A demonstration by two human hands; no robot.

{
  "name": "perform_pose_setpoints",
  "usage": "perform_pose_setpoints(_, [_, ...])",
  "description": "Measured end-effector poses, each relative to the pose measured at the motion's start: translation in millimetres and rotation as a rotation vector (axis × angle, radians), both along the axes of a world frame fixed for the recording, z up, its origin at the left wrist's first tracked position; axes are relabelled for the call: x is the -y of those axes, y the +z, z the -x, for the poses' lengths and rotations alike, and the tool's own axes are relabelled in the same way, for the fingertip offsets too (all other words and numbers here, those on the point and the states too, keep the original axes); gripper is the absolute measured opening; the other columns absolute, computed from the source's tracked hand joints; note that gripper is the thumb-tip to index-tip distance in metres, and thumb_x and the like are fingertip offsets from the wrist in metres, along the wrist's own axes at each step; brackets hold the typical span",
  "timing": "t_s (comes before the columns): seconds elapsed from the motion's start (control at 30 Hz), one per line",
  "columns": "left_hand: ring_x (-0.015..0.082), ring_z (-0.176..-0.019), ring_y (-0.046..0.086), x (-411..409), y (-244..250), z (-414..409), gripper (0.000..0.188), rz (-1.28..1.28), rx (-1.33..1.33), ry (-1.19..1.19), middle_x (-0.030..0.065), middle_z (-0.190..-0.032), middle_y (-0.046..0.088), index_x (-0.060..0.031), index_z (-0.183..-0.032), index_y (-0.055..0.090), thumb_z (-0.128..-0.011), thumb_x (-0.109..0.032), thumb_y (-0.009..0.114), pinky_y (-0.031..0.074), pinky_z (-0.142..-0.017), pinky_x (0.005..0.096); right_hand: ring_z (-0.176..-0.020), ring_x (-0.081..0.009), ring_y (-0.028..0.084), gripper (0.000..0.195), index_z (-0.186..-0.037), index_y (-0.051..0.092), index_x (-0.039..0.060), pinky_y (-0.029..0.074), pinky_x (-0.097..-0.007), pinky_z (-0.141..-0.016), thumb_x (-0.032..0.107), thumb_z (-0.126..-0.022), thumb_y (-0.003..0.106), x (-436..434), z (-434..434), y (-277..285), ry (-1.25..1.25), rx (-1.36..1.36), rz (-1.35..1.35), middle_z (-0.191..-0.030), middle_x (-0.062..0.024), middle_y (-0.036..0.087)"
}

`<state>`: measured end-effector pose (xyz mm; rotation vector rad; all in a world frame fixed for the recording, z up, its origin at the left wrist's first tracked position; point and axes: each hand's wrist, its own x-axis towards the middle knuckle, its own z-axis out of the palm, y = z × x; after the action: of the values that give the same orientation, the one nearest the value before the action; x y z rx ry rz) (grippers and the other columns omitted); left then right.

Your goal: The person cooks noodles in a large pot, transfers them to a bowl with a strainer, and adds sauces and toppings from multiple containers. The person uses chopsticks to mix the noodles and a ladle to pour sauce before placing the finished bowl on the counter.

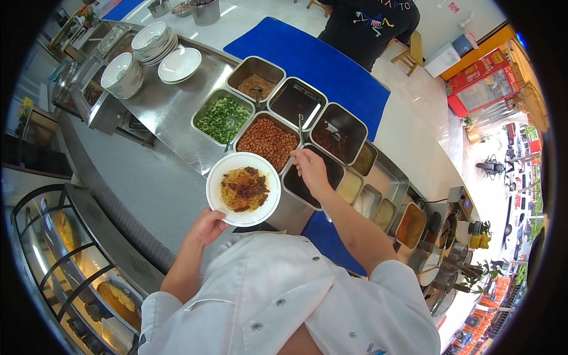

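Observation:
My left hand (210, 225) grips the lower left rim of a white bowl (214, 177), which holds noodles (230, 188) topped with dark chopped meat and reddish sauce. My right hand (310, 171) is closed on the thin handle of a utensil whose far end lies in a steel pan of reddish-brown beans (267, 140), just beyond the bowl. Left of the beans stands a pan of chopped green onions (224, 117) with a spoon in it. Behind are pans of brown crumbly topping (255, 86), dark liquid (296, 103) and dark sauce (330, 137).
Stacked white bowls (122, 76) stand at the counter's left. A blue mat (293, 44) lies behind the pans, and a person in a black shirt (370, 26) is beyond it. Smaller seasoning containers (350, 186) and an orange-red sauce pan (410, 226) line the right. A glass display case (75, 262) is lower left.

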<state>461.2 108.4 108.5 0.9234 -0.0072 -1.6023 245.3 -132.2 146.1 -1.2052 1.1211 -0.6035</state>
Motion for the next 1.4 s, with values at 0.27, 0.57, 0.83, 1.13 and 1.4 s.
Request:
perform_pose_setpoints(0.27, [0.0334, -0.115, 0.056, 11, 8, 12, 0.06, 0.008, 0.01, 0.009, 0.02, -0.13, 0.049, 0.0011, -0.136, 0.033, -0.077, 0.006, 0.046, 0.05, -0.098, 0.0455, -0.071, -0.0087, 0.049, 0.024, -0.102, 0.065, 0.0009, 0.042, -0.0239, -0.06, 0.019, -0.096, 0.051, -24, 20, 66, 0.102, 0.019, 0.231, -0.082, -0.0022, 0.055])
perform_pose_setpoints(0.57, [0.0331, -0.119, 0.054, 26, 18, -15, 0.064, 0.128, -0.203, -0.083, 0.022, -0.133, 0.049, 0.0025, -0.138, 0.034, -0.075, 0.001, 0.049, 0.046, -0.102, 0.0449, -0.081, -0.0287, 0.056, 0.023, -0.105, 0.064, 0.0033, 0.047, -0.0365, -0.068, 0.001, -0.082, 0.061, -30, 9, 21, 0.171, -0.377, 1.149, -0.09, -0.0139, 0.056])
perform_pose_setpoints(0.83, [0.033, -0.121, 0.052, -14, 33, -140, 0.068, 0.142, -0.049, 0.089, 0.0206, -0.134, 0.05, 0.004, -0.137, 0.036, -0.072, 0.002, 0.052, 0.043, -0.104, 0.0446, -0.095, -0.0303, 0.055, 0.036, -0.11, 0.062, 0.0052, 0.047, -0.0399, -0.08, 0.016, -0.076, 0.069, -55, -65, 13, 0.272, -0.613, 1.08, -0.1, -0.0133, 0.057])
perform_pose_setpoints(1.13, [0.0339, -0.117, 0.055, 11, 8, -242, 0.066, 0.039, 0.063, 0.008, 0.0205, -0.132, 0.049, 0.0032, -0.138, 0.031, -0.075, 0.006, 0.049, 0.049, -0.098, 0.0452, -0.085, -0.0312, 0.064, 0.018, -0.096, 0.067, 0.0036, 0.05, -0.0369, -0.076, 0.018, -0.086, 0.062, -31, -196, -38, -0.118, -0.268, 0.482, -0.09, -0.0163, 0.066])
perform_pose_setpoints(1.4, [0.0339, -0.114, 0.057, 26, -29, -236, 0.065, -0.052, -0.048, -0.105, 0.0202, -0.13, 0.05, 0.0002, -0.137, 0.032, -0.075, 0.008, 0.048, 0.051, -0.095, 0.0466, -0.077, -0.0325, 0.06, 0.016, -0.1, 0.065, 0.0003, 0.048, -0.0369, -0.066, 0.009, -0.089, 0.059, 16, -171, -4, 0.422, -0.543, 0.998, -0.088, -0.0162, 0.06])
